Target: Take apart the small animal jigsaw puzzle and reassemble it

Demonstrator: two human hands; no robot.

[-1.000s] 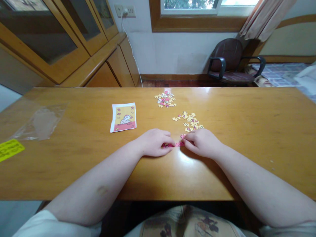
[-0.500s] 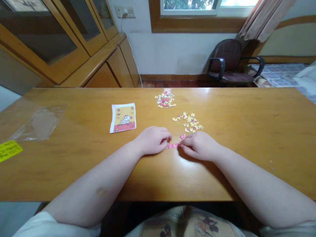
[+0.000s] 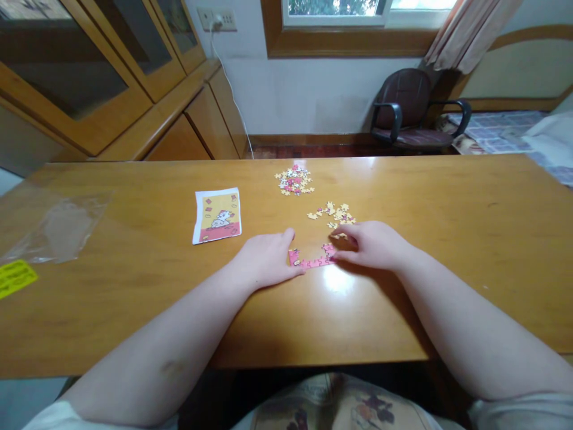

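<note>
A joined strip of pink jigsaw pieces (image 3: pixel 317 263) lies on the table in front of me, turning upward at both ends. My left hand (image 3: pixel 271 258) rests at its left end, thumb and fingers apart, with the thumb side touching the lower left corner. At the right end is my right hand (image 3: pixel 367 243), its fingers spread around the corner pieces, thumb by the pink edge and forefinger near the loose yellow pieces. Those yellow jigsaw pieces (image 3: pixel 331 209) are scattered just beyond, partly hidden by my right hand. I see nothing held in either hand.
A pile of mixed jigsaw pieces (image 3: pixel 294 180) sits near the table's far edge. To the left lie a picture sheet (image 3: pixel 218 216) with a white animal, a clear plastic bag (image 3: pixel 67 224) and a yellow label (image 3: pixel 17 279). A chair (image 3: pixel 405 110) stands beyond the table (image 3: pixel 447 239).
Both hands have opened and drawn apart, uncovering the strip's two ends. The right hand's fingers moved up toward the yellow pieces. My view has shifted slightly.
</note>
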